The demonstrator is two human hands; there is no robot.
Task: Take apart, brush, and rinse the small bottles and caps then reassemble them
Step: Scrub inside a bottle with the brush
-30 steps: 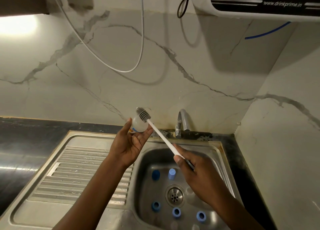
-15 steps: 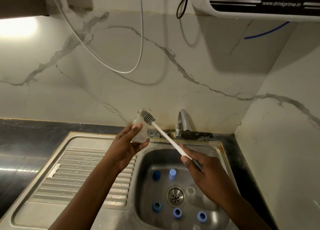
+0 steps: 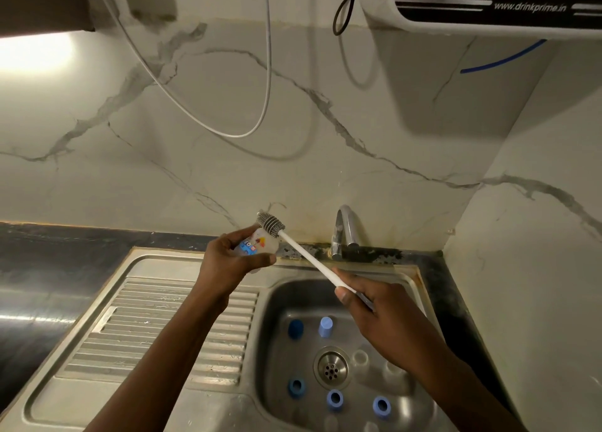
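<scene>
You are at the brushing step. Your left hand [image 3: 235, 259] is raised above the far edge of the sink [image 3: 273, 350], fingers and thumb curled around a small bottle [image 3: 259, 244] made of cloudy plastic with a colourful printed label. The bottle lies tilted in your grip, with no cap on it that can be seen. Your right hand [image 3: 374, 317] is lower and nearer to you, over the basin, and pinches the near end of a long white brush [image 3: 309, 259] between thumb and curled fingers. The handle slants up and away from your right hand toward your left. Its grey bristled head rests against the far upper end of the bottle, just past your left fingertips. Whether the bristles sit inside the mouth or only against the outside cannot be told.

Both forearms reach forward, the left one stretched further and higher, the right bent in beneath it.

Below your right hand, five blue caps [image 3: 335, 399] lie scattered around the drain [image 3: 331, 368], all apart from the bottle. Beside the drain are faint clear shapes that may be more bottles. The tap [image 3: 343, 233] stands beyond your right hand, with no water visible. The ribbed draining board [image 3: 163, 327] lies under your left forearm.

The next move likely calls for lining the brush head up with the bottle's opening and holding the bottle firm while the bristles work. Rinsing and recapping are not yet done.
</scene>
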